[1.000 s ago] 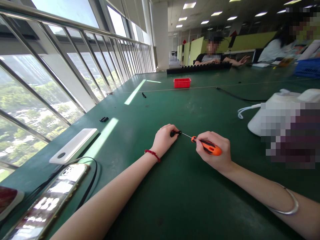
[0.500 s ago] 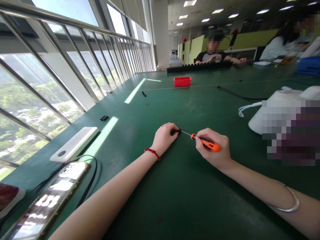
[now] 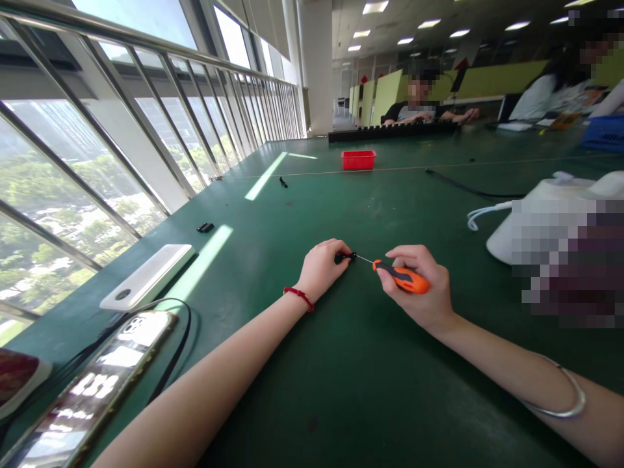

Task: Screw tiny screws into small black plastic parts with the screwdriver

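Observation:
Pinched in my left hand is a small black part, held low over the green table; my fingers cover much of it. My right hand grips a screwdriver with an orange and black handle. Its thin metal shaft points left and its tip meets the black part, though the exact contact is too small to make out. The thumb lies along the handle, while the index finger is lifted a little off it.
A power bank and a phone with a black cable lie at left. Small black pieces sit farther up. A red bin stands ahead, a white object at right. A person sits across the table.
My right index finger has lifted and shifted along the screwdriver, and the handle appears turned. My left hand keeps its hold on the black part. The whole view has shifted slightly.

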`<control>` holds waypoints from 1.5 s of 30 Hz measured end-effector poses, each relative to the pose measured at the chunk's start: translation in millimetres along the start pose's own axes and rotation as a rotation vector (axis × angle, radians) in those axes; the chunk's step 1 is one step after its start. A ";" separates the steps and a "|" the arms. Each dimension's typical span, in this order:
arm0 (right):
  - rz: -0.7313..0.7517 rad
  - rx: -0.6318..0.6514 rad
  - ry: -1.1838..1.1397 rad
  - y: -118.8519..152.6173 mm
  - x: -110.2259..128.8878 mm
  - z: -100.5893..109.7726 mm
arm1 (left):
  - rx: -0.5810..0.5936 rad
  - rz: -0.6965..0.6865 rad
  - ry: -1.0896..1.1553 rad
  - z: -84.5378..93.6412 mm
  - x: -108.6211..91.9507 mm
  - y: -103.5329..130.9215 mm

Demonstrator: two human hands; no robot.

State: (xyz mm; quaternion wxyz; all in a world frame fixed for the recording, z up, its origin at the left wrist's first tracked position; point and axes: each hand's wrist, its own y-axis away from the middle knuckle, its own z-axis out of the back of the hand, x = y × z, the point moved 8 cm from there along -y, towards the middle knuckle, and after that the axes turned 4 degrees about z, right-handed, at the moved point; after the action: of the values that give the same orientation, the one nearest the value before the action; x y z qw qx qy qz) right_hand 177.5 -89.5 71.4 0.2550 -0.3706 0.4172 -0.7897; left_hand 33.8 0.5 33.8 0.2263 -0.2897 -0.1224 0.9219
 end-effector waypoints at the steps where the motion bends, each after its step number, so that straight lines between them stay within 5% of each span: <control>1: -0.008 -0.020 -0.005 0.7 -1.6 1.1 | -0.003 0.005 0.000 0.4 -0.3 0.2; 12: -0.010 0.004 0.064 -3.0 0.9 0.3 | -0.007 0.016 0.004 1.7 -3.7 0.9; 21: -0.153 -0.053 -0.045 1.7 -15.4 2.3 | -0.030 0.042 0.001 2.9 -0.1 0.5; 28: -0.055 0.000 0.033 -1.0 -0.7 -0.8 | -0.014 -0.004 0.028 0.4 -0.9 0.0; 35: -0.171 -0.031 -0.038 2.1 -15.7 1.0 | -0.015 0.001 0.024 0.4 -0.1 0.1; 45: -0.107 -0.071 -0.100 0.5 -9.3 1.2 | -0.005 0.013 0.028 1.1 -0.8 0.0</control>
State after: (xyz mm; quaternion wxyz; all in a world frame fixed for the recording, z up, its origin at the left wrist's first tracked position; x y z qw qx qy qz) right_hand 184.1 -83.8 68.0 0.2198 -0.4403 0.4111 -0.7673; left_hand 33.7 0.1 35.1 0.2212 -0.3040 -0.1195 0.9189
